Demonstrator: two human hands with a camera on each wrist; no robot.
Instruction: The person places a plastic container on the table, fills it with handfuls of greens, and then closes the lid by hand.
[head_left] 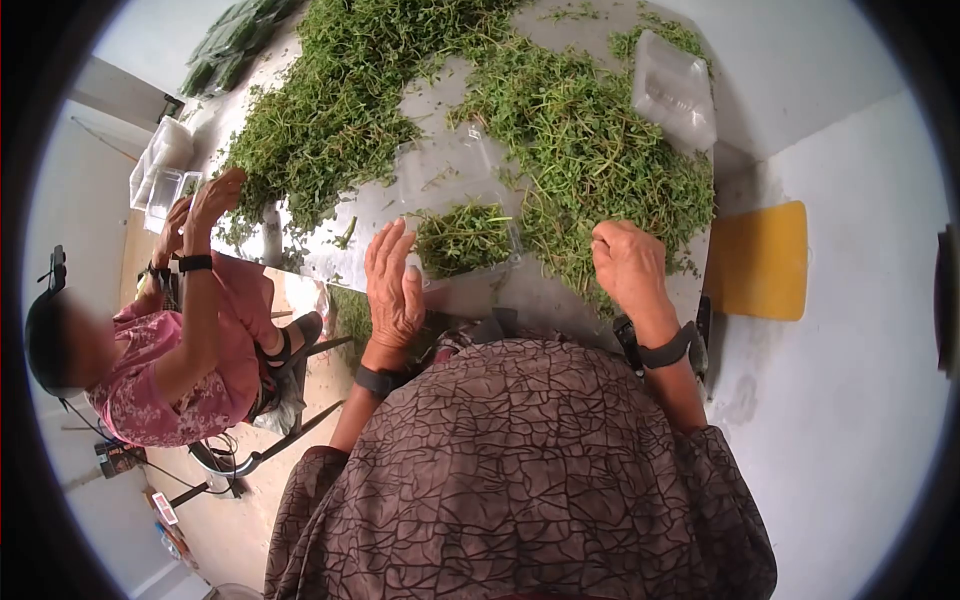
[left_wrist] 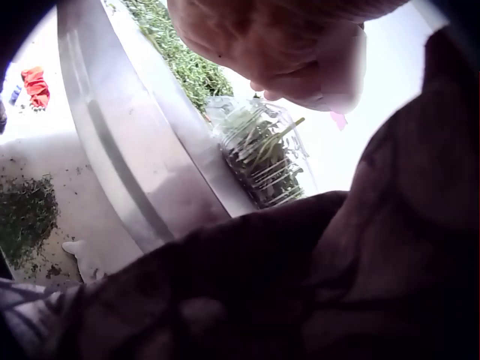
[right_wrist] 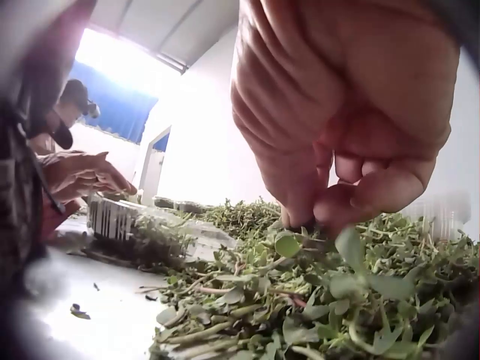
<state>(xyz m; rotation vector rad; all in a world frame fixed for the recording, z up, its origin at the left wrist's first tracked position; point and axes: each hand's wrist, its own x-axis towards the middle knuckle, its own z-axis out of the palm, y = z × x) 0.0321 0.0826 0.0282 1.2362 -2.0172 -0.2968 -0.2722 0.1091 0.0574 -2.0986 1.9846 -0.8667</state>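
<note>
A clear plastic clamshell box [head_left: 462, 238] partly filled with green herb sprigs sits at the near edge of the metal table [head_left: 545, 295]. My left hand [head_left: 393, 285] rests flat beside it, fingers straight, touching its left side; the box [left_wrist: 262, 154] shows under that hand [left_wrist: 300, 67] in the left wrist view. My right hand [head_left: 628, 266] is on the pile of loose green herbs [head_left: 590, 170] to the right of the box, fingers curled. In the right wrist view its fingertips [right_wrist: 315, 214] pinch sprigs of the pile [right_wrist: 322, 300].
Herbs [head_left: 340, 100] cover most of the table. An empty clear box [head_left: 675, 90] lies at the far right, more boxes [head_left: 165, 170] at the far left. Another person [head_left: 190, 330] in pink sits at the left, hands at the pile. A yellow board [head_left: 760, 262] stands right of the table.
</note>
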